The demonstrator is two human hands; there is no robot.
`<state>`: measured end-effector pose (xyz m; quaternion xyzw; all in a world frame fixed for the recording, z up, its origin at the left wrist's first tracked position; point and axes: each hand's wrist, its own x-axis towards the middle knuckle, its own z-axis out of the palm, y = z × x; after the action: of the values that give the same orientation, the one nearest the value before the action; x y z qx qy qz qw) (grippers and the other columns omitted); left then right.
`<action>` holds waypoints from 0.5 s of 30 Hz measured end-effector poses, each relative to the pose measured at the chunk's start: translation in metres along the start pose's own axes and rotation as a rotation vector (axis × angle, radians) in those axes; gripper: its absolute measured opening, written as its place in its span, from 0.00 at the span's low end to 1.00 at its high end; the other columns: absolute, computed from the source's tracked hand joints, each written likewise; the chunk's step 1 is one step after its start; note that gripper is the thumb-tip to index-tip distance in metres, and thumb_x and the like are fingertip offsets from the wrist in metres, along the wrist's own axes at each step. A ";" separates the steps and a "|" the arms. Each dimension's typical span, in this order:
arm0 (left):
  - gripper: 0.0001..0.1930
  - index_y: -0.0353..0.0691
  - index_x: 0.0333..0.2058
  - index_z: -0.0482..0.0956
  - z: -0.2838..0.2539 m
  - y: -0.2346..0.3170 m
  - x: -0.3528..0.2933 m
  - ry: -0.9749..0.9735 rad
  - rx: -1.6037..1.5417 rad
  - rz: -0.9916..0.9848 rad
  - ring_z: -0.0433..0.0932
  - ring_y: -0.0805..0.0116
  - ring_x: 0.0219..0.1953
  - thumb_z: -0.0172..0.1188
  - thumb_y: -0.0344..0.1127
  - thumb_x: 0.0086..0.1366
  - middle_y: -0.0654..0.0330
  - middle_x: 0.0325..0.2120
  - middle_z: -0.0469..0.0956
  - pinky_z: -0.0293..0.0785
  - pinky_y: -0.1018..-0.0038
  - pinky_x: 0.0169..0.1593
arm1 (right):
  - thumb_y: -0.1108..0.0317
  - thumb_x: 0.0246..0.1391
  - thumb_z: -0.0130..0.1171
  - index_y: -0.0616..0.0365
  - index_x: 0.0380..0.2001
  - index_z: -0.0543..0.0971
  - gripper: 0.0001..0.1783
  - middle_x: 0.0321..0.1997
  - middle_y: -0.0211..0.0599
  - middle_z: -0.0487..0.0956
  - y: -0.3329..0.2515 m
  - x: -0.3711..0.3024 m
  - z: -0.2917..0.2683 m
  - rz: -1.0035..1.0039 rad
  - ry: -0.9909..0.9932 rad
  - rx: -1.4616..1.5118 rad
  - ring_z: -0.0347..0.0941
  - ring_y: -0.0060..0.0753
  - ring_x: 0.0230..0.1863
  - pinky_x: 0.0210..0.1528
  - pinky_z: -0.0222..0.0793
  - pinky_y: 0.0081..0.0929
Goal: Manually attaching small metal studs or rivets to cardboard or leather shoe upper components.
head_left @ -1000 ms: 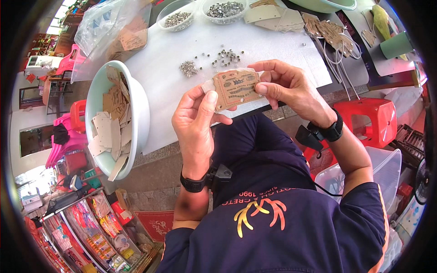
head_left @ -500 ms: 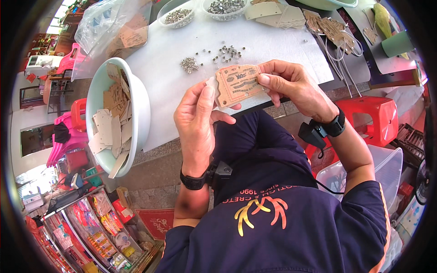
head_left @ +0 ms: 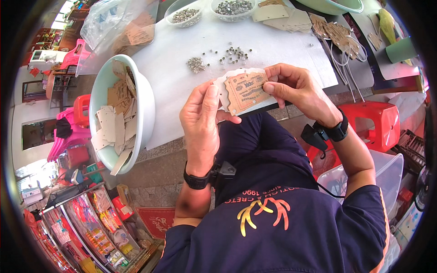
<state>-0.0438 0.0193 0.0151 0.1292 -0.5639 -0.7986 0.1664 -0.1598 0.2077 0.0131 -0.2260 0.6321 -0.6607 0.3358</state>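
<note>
brown card [head_left: 248,91], printed on its face, is held up between the two hands at the near edge of the white-topped table [head_left: 170,91], a pale piece [head_left: 221,91] showing behind its top and left edges. the left hand [head_left: 202,118] grips the left side, thumb in front and fingers partly hidden behind; the right hand [head_left: 298,88] pinches the right side between thumb and fingers. just beyond the left hand lies a heap of silver bits [head_left: 195,65], with scattered metal rings [head_left: 236,58] beside it. left of the left hand stands a light green tub [head_left: 146,102] of loose cards [head_left: 119,102]. farther beyond the hands are two clear bowls [head_left: 234,19], pale cards [head_left: 284,20] and, beyond the right hand, brown tags [head_left: 339,38] with white cords.
</note>
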 end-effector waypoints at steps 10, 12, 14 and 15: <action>0.14 0.29 0.47 0.74 0.001 0.000 -0.001 -0.006 0.027 0.025 0.81 0.72 0.31 0.50 0.35 0.72 0.56 0.33 0.78 0.82 0.77 0.25 | 0.63 0.60 0.61 0.65 0.47 0.76 0.18 0.30 0.24 0.76 -0.004 -0.002 0.001 0.023 -0.024 0.012 0.67 0.11 0.27 0.28 0.67 0.14; 0.15 0.28 0.47 0.74 0.002 0.000 -0.001 -0.006 0.020 0.022 0.81 0.72 0.30 0.49 0.36 0.72 0.55 0.34 0.79 0.82 0.77 0.25 | 0.62 0.60 0.60 0.65 0.47 0.76 0.18 0.28 0.23 0.75 -0.002 -0.002 0.002 0.018 -0.007 0.014 0.67 0.11 0.26 0.27 0.66 0.14; 0.15 0.28 0.47 0.74 0.002 0.000 -0.002 -0.009 0.032 0.024 0.81 0.72 0.30 0.49 0.36 0.72 0.55 0.34 0.79 0.82 0.78 0.25 | 0.62 0.60 0.60 0.65 0.46 0.76 0.18 0.26 0.23 0.74 0.000 -0.001 0.002 0.024 -0.001 0.017 0.67 0.11 0.25 0.27 0.66 0.14; 0.15 0.28 0.47 0.74 0.002 0.000 -0.002 -0.011 0.043 0.027 0.81 0.72 0.31 0.49 0.36 0.73 0.54 0.35 0.79 0.82 0.78 0.25 | 0.61 0.60 0.60 0.65 0.46 0.76 0.18 0.25 0.23 0.73 0.000 -0.001 0.001 0.030 0.004 0.019 0.66 0.11 0.25 0.26 0.66 0.14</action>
<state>-0.0430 0.0214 0.0156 0.1206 -0.5834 -0.7847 0.1712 -0.1578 0.2079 0.0130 -0.2120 0.6299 -0.6621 0.3464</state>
